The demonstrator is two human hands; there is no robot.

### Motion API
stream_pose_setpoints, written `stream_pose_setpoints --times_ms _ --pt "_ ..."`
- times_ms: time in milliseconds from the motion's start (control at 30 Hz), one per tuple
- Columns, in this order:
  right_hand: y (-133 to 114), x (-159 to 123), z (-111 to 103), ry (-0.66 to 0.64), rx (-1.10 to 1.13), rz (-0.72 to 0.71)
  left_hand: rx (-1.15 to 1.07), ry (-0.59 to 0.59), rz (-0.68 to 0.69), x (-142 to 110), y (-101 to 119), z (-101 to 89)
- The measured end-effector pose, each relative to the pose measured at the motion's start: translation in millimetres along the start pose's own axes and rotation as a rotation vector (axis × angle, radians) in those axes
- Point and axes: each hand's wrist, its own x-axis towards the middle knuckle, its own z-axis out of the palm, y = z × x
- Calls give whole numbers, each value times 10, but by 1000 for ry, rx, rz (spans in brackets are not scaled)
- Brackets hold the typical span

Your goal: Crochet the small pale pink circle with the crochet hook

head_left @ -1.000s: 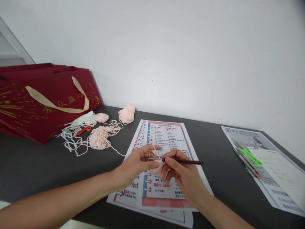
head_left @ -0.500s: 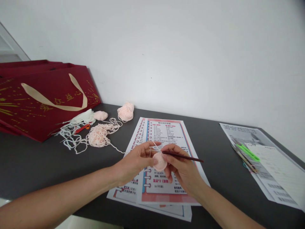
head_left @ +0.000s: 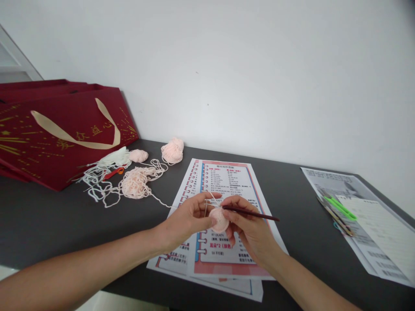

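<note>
My left hand (head_left: 191,217) pinches the left edge of a small round pale-pink crochet piece (head_left: 219,219), with yarn stretched over its raised index finger. A crochet hook (head_left: 251,212) with a dark brown handle is gripped in my right hand (head_left: 249,224), and its thin metal tip points left, just above the piece. My right fingertips also touch the piece's right side. From my left hand the strand runs back to a loose heap of pale-pink yarn (head_left: 134,183). Printed pattern sheets (head_left: 227,270) lie beneath both hands.
A dark red gift bag (head_left: 68,134) leans at the left by the wall. Near it are white yarn (head_left: 113,157), a small pink ball (head_left: 138,156), a larger one (head_left: 173,151) and a red-orange item (head_left: 114,173). Green-handled scissors (head_left: 340,208) rest on papers (head_left: 379,224) at the right.
The whole view has shifted slightly, so the scene sits a little further right. Both hands keep their grip, with the hook still at the piece's top edge.
</note>
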Motion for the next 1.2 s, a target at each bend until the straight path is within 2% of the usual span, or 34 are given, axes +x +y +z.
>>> stream_pose_setpoints --times_ms 167,500,767,1200 --pt "3 -1 0 -7 13 -13 35 -6 24 4 16 27" --pt "19 4 -3 -17 12 -11 -59 -38 46 -15 37 23" --pt "31 11 -11 -17 -9 -22 -27 -5 28 -27 87 72" --pt "26 13 -21 -10 -23 -22 -31 -40 42 -16 22 6"
